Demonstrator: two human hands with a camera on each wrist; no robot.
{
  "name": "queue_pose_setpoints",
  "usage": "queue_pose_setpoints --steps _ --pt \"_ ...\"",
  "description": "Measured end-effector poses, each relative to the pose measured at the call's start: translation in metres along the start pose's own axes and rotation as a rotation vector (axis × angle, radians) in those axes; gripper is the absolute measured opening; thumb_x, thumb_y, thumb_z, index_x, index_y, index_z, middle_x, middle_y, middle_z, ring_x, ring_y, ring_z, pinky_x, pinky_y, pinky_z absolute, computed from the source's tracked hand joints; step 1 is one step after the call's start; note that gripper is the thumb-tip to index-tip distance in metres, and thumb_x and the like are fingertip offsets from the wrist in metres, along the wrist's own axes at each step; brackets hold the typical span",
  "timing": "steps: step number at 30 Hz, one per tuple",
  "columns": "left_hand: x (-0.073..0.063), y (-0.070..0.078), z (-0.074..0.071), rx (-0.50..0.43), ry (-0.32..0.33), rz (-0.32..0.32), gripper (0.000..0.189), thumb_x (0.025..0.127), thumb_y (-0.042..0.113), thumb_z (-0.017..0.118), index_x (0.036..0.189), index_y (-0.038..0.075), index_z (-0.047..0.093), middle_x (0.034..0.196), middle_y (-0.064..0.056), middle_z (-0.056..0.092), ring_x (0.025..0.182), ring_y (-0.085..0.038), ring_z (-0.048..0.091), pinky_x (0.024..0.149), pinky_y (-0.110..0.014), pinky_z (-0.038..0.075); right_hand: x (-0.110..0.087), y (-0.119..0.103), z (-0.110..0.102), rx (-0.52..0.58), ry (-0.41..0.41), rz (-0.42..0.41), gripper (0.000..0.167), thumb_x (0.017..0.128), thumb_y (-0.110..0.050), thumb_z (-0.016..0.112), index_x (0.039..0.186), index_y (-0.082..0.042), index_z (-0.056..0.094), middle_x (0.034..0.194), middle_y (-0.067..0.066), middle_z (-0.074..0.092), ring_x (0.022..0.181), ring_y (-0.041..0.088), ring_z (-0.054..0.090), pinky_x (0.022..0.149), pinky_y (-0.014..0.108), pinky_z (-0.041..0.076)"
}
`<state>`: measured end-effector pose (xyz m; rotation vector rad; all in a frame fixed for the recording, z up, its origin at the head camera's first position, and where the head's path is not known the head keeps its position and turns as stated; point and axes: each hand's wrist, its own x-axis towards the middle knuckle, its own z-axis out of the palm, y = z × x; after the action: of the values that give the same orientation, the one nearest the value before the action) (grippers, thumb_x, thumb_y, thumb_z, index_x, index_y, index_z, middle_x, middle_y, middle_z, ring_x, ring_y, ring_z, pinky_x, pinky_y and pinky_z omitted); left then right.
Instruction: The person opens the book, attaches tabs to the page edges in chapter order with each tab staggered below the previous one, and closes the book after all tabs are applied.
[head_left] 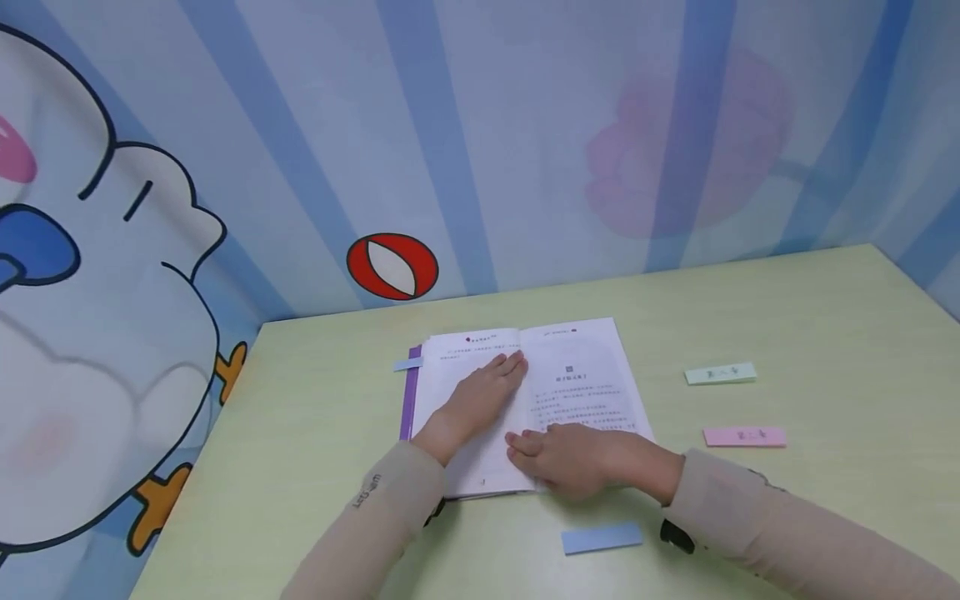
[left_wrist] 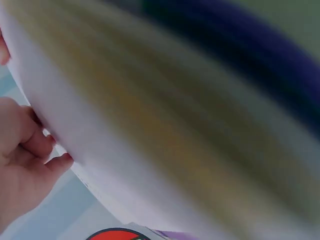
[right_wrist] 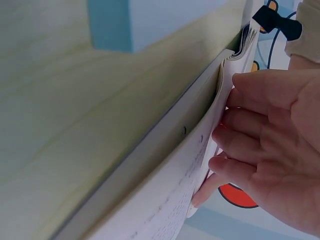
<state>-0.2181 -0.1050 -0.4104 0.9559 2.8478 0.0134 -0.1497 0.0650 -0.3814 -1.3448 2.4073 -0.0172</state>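
An open book [head_left: 573, 358] lies on the table, its purple cover [head_left: 408, 400] showing along the left edge. My left hand [head_left: 480, 404] rests on the left page beside the centre fold, fingers stretched out toward the top. Lower down, my right hand [head_left: 573, 458] lies across the fold and the bottom of the right page with loosely extended fingers. Close up in the right wrist view, fingers [right_wrist: 245, 125] touch the page, which bows up from the sheets below. A light blue paper tab [head_left: 407, 364] sticks out at the book's upper left edge.
A blue paper slip [head_left: 602, 539] lies just in front of the book. Right of the book are a pale green slip [head_left: 720, 374] and a pink slip [head_left: 745, 437], both with handwriting. The table [head_left: 840, 333] meets a painted wall [head_left: 525, 167] at the back.
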Motion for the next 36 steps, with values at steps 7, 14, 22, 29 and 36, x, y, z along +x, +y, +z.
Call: queue_pose_setpoints --steps 7,14,22,29,36 --pt "0.006 -0.01 -0.002 -0.17 -0.028 -0.065 0.048 0.1 0.008 0.036 0.147 0.014 0.025 0.153 0.001 0.02 0.14 -0.018 0.016 0.112 -0.033 0.018 0.002 0.0 0.0 0.003 0.002 0.007 0.048 0.096 -0.013 0.045 0.142 -0.004 0.036 0.15 0.009 0.028 0.136 0.021 0.029 0.107 0.042 0.03" --pt "0.014 -0.012 -0.001 -0.144 -0.021 -0.113 0.047 0.102 0.013 0.03 0.148 0.017 0.021 0.153 0.002 0.017 0.141 -0.021 0.015 0.112 -0.039 0.019 0.001 0.0 0.003 0.01 0.043 -0.015 0.048 0.096 -0.012 0.046 0.141 -0.002 0.037 0.149 0.011 0.03 0.135 0.023 0.031 0.106 0.042 0.032" --pt "0.018 -0.017 -0.005 -0.152 -0.038 -0.15 0.049 0.101 0.009 0.032 0.148 0.017 0.02 0.154 0.004 0.015 0.141 -0.019 0.013 0.112 -0.037 0.017 0.001 0.001 0.006 0.026 0.059 -0.05 0.047 0.097 -0.015 0.046 0.142 -0.003 0.037 0.149 0.011 0.03 0.135 0.023 0.031 0.105 0.043 0.033" --pt "0.01 -0.018 -0.018 -0.164 -0.17 -0.132 0.053 0.1 0.011 0.038 0.149 0.011 0.017 0.155 -0.002 0.012 0.141 -0.021 0.011 0.113 -0.034 0.015 0.0 0.011 -0.009 0.178 -0.07 -0.073 0.046 0.1 -0.021 0.042 0.143 -0.005 0.036 0.151 0.008 0.027 0.137 0.018 0.026 0.108 0.033 0.028" --pt "0.011 -0.024 -0.029 -0.271 -0.252 -0.072 0.053 0.101 0.019 0.039 0.148 0.007 0.017 0.155 -0.008 0.013 0.141 -0.022 0.013 0.113 -0.035 0.015 0.018 0.028 -0.016 0.212 -0.032 0.097 0.052 0.102 -0.026 0.037 0.145 -0.001 0.026 0.153 0.01 0.019 0.139 0.02 0.018 0.11 0.035 0.024"
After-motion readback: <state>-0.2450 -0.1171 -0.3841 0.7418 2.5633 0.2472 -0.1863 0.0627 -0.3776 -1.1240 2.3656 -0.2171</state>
